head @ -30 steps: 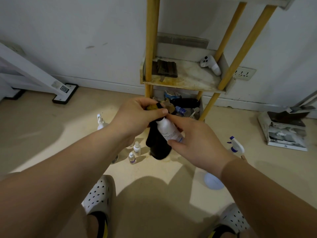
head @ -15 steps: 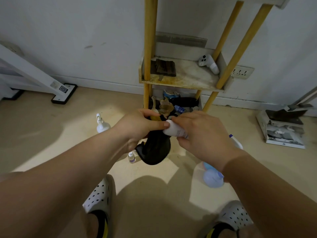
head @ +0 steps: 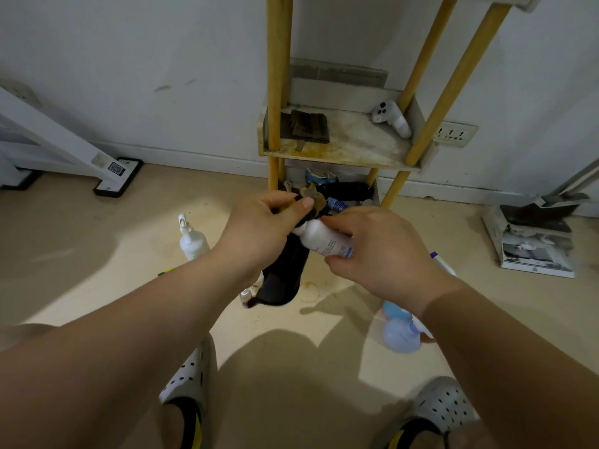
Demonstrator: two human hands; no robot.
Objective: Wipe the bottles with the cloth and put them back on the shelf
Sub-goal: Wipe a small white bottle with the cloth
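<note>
right grip (head: pixel 382 251) on bottle (head: pixel 324 242) — beige floor (head: pixel 97 254)

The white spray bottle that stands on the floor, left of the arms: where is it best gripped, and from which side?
Probably around the narrow neck of the white spray bottle, just under its spray head, coming from above. It stands upright with its top free, and its body widens downward, so the neck should fit a grip best.

A shelf (head: pixel 343 157) on yellow posts is standing on the beige floor (head: pixel 81 254) against the wall. A dark folded item (head: pixel 306 126) and a white controller (head: pixel 392 119) are lying on its stained tier. A white spray bottle (head: pixel 192 243), small vials (head: pixel 245 294), a blue bottle (head: pixel 400 337) and a paper stack (head: pixel 534 251) are resting on the floor.
</note>
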